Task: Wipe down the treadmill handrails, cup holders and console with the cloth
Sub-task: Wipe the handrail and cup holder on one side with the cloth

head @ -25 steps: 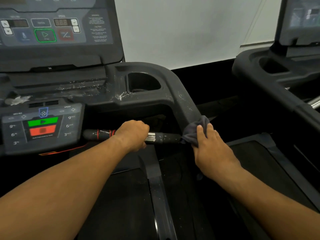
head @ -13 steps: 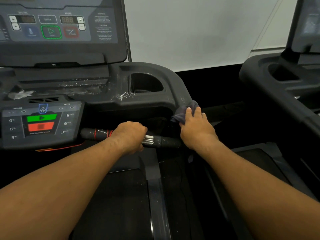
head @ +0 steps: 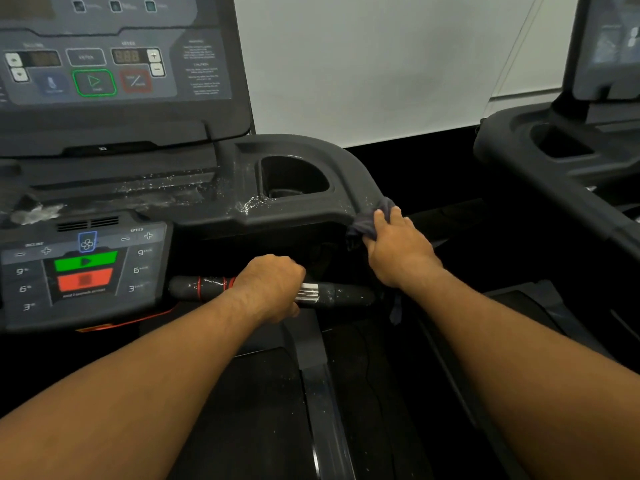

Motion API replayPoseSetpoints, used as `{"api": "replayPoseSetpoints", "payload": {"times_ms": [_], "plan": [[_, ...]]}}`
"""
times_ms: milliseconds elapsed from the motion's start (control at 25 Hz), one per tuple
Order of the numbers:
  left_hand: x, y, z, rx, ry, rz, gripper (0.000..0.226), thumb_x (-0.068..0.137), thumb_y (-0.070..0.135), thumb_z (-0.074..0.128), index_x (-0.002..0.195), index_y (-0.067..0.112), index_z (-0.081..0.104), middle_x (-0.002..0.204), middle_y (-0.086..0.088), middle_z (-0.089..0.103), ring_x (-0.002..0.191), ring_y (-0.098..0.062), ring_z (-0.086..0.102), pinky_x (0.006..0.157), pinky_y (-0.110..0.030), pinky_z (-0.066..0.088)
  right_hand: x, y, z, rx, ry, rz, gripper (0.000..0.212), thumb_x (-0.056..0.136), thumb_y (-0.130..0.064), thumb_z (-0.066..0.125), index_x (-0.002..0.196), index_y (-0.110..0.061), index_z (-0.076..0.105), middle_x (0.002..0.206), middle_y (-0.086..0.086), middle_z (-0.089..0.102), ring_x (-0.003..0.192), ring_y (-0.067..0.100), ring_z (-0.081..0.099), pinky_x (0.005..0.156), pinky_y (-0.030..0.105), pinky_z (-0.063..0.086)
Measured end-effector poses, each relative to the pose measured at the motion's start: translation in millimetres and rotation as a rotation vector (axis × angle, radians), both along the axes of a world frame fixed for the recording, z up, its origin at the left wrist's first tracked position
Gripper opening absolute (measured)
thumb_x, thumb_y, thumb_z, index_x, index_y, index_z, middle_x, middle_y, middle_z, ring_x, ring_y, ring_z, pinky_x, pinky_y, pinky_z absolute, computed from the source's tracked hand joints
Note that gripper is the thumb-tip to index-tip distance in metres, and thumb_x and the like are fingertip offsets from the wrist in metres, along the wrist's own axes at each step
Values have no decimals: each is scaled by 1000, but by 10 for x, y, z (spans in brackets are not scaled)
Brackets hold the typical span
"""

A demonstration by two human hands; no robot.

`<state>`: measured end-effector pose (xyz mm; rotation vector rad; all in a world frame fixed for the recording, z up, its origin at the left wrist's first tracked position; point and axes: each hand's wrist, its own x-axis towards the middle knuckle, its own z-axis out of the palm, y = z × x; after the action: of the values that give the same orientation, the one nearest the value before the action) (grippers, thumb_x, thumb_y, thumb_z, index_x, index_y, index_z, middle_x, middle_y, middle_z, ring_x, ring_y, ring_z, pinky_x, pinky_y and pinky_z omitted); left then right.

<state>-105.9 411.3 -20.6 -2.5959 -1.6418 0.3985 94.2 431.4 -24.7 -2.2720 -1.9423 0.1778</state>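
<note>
My right hand (head: pixel 398 247) presses a dark grey cloth (head: pixel 372 221) against the curved right handrail (head: pixel 353 168), just below the cup holder (head: pixel 294 176). A corner of the cloth hangs under my wrist. My left hand (head: pixel 270 287) is closed around the black front grip bar (head: pixel 332 294), next to its silver sensor band and red rings. White wet specks cover the ledge left of the cup holder. The console (head: pixel 114 64) with its button panel rises at the upper left, and a lower keypad (head: pixel 83 268) with green and red buttons sits left of the bar.
A crumpled white scrap (head: pixel 34 213) lies on the ledge at far left. The black running belt (head: pixel 259 410) stretches below my arms. A second treadmill (head: pixel 561 157) with its own cup holder stands to the right. A pale wall fills the background.
My right hand has slid the cloth up the right handrail, from near the bar's end toward the cup holder. My left hand has stayed on the grip bar.
</note>
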Motion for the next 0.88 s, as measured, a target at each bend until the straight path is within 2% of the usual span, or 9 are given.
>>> {"api": "replayPoseSetpoints", "payload": {"times_ms": [120, 280, 360, 440, 480, 600, 680, 800, 880], "plan": [[-8, -4, -47, 27, 14, -37, 35, 83, 42, 69, 109, 22, 59, 102, 3, 62, 88, -16, 61, 67, -27, 43, -39, -80, 62, 26, 21, -9, 57, 102, -36, 36, 153, -18, 18, 159, 10, 15, 143, 29, 22, 116, 46, 26], [-47, 6, -32, 22, -20, -69, 36, 83, 43, 68, 109, 21, 58, 104, 3, 60, 90, -16, 60, 68, -28, 42, 28, -834, 140, -41, -85, 98, 58, 103, -35, 36, 154, -20, 14, 161, 9, 8, 147, 26, 13, 118, 39, 13], [-93, 17, -11, -20, -53, -80, 38, 82, 44, 69, 111, 22, 58, 105, 3, 58, 92, -17, 59, 71, -29, 45, 19, -1080, 232, -44, -48, 100, 53, 103, -36, 37, 152, -22, 23, 159, 7, 18, 145, 22, 18, 118, 35, 14], [-164, 53, 22, -93, -115, -65, 39, 79, 44, 73, 109, 24, 57, 104, 4, 59, 90, -16, 58, 73, -30, 47, -137, -1086, 274, 63, 47, 129, 48, 100, -32, 43, 146, -23, 34, 152, 3, 33, 140, 18, 27, 116, 34, 21], [-206, 62, 37, -117, -138, -46, 39, 77, 43, 75, 107, 25, 57, 103, 5, 58, 88, -14, 57, 72, -29, 46, -270, -1054, 249, 77, 98, 156, 49, 99, -30, 45, 146, -22, 34, 153, 2, 31, 141, 18, 25, 117, 34, 20], [-280, 80, 63, -104, -115, -37, 36, 79, 42, 75, 106, 24, 59, 100, 5, 55, 85, -12, 55, 67, -26, 42, -663, -939, -90, -57, 133, 199, 53, 101, -30, 42, 150, -18, 26, 157, 5, 22, 146, 22, 15, 118, 36, 12], [-265, 91, 53, -95, -92, -39, 34, 80, 41, 74, 105, 23, 60, 97, 4, 57, 82, -12, 56, 64, -25, 40, -720, -833, -326, -96, 132, 213, 52, 102, -38, 36, 149, -17, 30, 152, 5, 31, 144, 24, 22, 119, 40, 12], [-233, 104, 61, -87, -81, -28, 33, 80, 41, 75, 103, 22, 62, 92, 4, 60, 79, -13, 59, 61, -25, 42, -659, -507, -338, -143, 242, 168, 42, 101, -45, 31, 124, -19, 55, 119, 3, 57, 115, 21, 51, 111, 42, 30], [-229, 107, 58, -75, -78, -18, 33, 80, 40, 75, 104, 22, 63, 92, 4, 61, 78, -13, 59, 61, -26, 42, -675, -267, -228, -287, 302, 116, 44, 101, -48, 30, 104, -19, 62, 99, 5, 64, 91, 21, 60, 92, 42, 47]]}}
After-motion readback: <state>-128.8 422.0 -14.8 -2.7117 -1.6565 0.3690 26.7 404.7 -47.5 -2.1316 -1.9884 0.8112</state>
